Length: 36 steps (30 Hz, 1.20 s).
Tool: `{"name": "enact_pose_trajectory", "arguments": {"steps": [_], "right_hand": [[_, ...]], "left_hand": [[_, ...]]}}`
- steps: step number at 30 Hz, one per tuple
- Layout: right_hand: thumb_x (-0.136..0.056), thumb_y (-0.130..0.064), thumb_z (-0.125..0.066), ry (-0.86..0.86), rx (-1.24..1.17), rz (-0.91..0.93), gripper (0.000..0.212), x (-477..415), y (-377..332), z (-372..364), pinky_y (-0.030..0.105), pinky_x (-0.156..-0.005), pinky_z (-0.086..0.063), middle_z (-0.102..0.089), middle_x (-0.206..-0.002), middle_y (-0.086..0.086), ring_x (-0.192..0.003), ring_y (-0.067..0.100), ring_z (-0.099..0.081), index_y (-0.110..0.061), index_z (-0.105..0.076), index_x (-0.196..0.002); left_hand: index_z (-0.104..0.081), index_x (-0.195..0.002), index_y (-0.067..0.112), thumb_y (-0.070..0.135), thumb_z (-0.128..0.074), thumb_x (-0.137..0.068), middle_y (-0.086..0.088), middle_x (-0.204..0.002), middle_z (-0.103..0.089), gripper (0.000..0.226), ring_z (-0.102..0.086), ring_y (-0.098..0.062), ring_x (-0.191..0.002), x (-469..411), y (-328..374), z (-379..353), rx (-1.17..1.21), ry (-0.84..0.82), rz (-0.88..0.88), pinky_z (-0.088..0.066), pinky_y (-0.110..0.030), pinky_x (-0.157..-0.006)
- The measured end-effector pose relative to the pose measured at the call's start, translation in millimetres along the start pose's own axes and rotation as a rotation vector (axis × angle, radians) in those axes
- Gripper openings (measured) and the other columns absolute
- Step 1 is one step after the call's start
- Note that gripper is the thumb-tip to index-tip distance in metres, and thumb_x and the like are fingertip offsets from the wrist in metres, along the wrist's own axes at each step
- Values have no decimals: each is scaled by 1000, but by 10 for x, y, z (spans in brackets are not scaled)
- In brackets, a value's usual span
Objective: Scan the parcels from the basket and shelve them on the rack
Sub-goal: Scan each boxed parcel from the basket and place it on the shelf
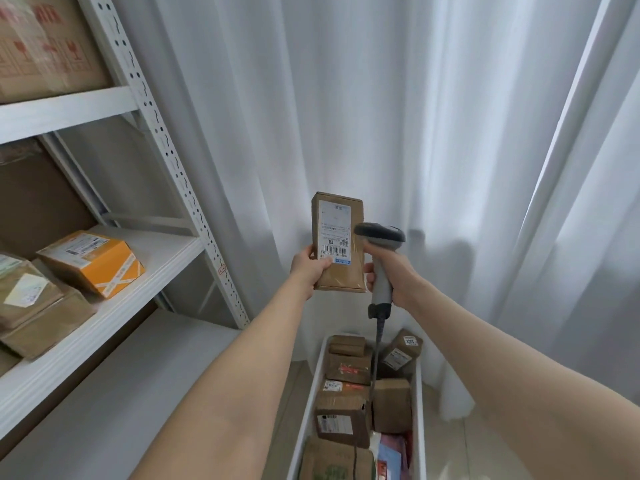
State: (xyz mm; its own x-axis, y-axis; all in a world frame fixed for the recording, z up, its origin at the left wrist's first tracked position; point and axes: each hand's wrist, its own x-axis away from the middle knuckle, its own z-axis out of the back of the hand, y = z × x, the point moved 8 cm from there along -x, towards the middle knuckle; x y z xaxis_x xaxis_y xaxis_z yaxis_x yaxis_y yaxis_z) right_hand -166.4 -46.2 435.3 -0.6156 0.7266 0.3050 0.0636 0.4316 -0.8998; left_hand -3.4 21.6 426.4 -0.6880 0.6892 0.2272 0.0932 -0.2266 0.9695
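Note:
My left hand (309,268) holds a small brown cardboard parcel (337,271) upright by its lower left edge, its white barcode label facing me. My right hand (391,271) grips a grey handheld scanner (380,237) by its handle, with the scanner head right beside the label's lower right corner. The scanner's cable hangs down into the white basket (419,393) on the floor below, which holds several brown parcels. The white metal rack (152,109) stands at the left.
On the rack's middle shelf lie an orange-and-brown box (93,261) and brown parcels (31,299); a large taped carton (45,43) sits on the shelf above. White curtains (381,116) hang behind. A white lower shelf board (104,403) runs along the bottom left.

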Motion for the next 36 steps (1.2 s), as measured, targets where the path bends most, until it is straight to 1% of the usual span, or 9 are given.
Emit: {"name": "enact_pose_trajectory", "arguments": {"steps": [3, 5, 9, 15, 16, 20, 29, 33, 36], "right_hand": [[-89, -18, -66, -2, 24, -11, 21, 53, 5, -92, 23, -43, -44, -56, -54, 3, -40, 12, -48, -7, -61, -106], [-89, -14, -63, -10, -4, -23, 15, 101, 7, -140, 22, -42, -43, -55, -52, 3, -38, 12, -47, -6, -60, -102], [-90, -13, -59, -66, -12, -29, 10, 195, -35, -212, 22, -43, -44, -55, -54, 4, -39, 12, -47, -8, -59, -99], [-88, -12, -56, -94, 12, -62, 9, 314, -95, -260, 20, -42, -44, -54, -52, 3, -38, 11, -46, -6, -57, -95], [-88, -12, -56, -97, 20, -67, 10, 316, -101, -253, 20, -42, -45, -54, -52, 3, -38, 11, -46, -6, -58, -95], [-88, -14, -56, -107, 51, -108, 9, 372, -77, -277, 20, -41, -45, -55, -55, 3, -39, 11, -47, -7, -57, -93], [-87, -14, -55, -111, 74, -96, 8, 521, -32, -408, 20, -41, -44, -54, -57, 3, -39, 10, -46, -7, -57, -89], [-87, -14, -54, -136, 83, -99, 8, 607, 16, -488, 20, -41, -44, -53, -57, 3, -40, 10, -46, -8, -56, -92], [-86, -14, -55, -139, 83, -97, 10, 672, 32, -531, 20, -41, -44, -53, -57, 3, -40, 11, -47, -7, -56, -93]], "left_hand": [[-50, -134, 18, 12, -61, -92, -2, -117, -64, 44, -63, -17, -89, 3, -72, -21, 2, 32, 12, -54, -25, -61], [-50, -133, 18, 12, -60, -92, -5, -121, -63, 42, -63, -19, -93, 12, -110, -16, 3, 44, 25, -54, -26, -65], [-51, -132, 18, 12, -59, -93, -5, -121, -63, 40, -62, -19, -91, 24, -151, 3, 0, 38, 27, -54, -27, -64], [-53, -129, 18, 10, -59, -93, -6, -121, -63, 38, -63, -23, -98, 85, -173, 8, 28, 20, 32, -56, -33, -74], [-53, -129, 17, 10, -59, -93, -6, -121, -63, 38, -63, -23, -98, 91, -171, 8, 28, 18, 32, -57, -33, -73], [-52, -130, 17, 9, -58, -93, -6, -119, -64, 38, -63, -19, -86, 148, -161, 51, 40, 11, 26, -54, -26, -60], [-51, -132, 16, 8, -58, -93, -5, -119, -64, 40, -62, -15, -78, 265, -163, 220, 50, 3, 18, -52, -23, -53], [-52, -131, 16, 8, -59, -93, -7, -122, -63, 39, -62, -17, -83, 344, -190, 297, 44, 7, 19, -52, -24, -55], [-52, -131, 15, 8, -59, -93, -8, -123, -63, 40, -62, -21, -90, 421, -197, 340, 47, 15, 17, -54, -29, -64]]}}
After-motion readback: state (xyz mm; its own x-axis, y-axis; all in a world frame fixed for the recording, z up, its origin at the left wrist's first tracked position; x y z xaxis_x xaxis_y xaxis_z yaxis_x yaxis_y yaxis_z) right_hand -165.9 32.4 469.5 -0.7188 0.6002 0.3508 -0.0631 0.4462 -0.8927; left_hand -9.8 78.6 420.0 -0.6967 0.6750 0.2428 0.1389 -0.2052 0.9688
